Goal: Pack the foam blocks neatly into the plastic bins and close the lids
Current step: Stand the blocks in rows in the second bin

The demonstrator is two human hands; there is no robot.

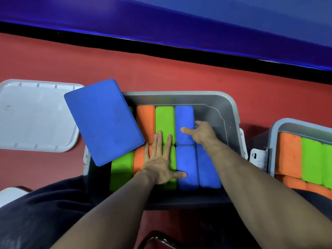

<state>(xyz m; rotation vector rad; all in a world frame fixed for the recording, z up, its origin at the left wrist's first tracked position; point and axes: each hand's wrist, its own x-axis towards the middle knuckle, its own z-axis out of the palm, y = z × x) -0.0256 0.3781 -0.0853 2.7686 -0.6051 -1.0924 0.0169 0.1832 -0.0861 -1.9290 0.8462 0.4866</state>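
A grey plastic bin is seen on the red floor, directly in front of the person, with its lid off. Foam blocks are packed on edge in two rows inside it: orange, green and blue in the far row, green, orange, green and two blue in the near row. An empty gap is left at the right end of the far row.

The left hand is laid flat, fingers straight, across the near green block and its orange neighbour; nothing is gripped. The right hand is curled round the right side of the far blue block, thumb on its top, fingers down in the gap.

A loose blue block lies flat and skewed over the bin's left rim, unpacked. A grey lid lies on the floor to the left, apart from the bin. A second bin stands to the right, already holding orange and green blocks; its lid is not seen.

The step in hand is judged to be the squaring-up of the rows. The next move is judged to call for the loose block to be stood on edge in the gap, after which the lid can be fitted.
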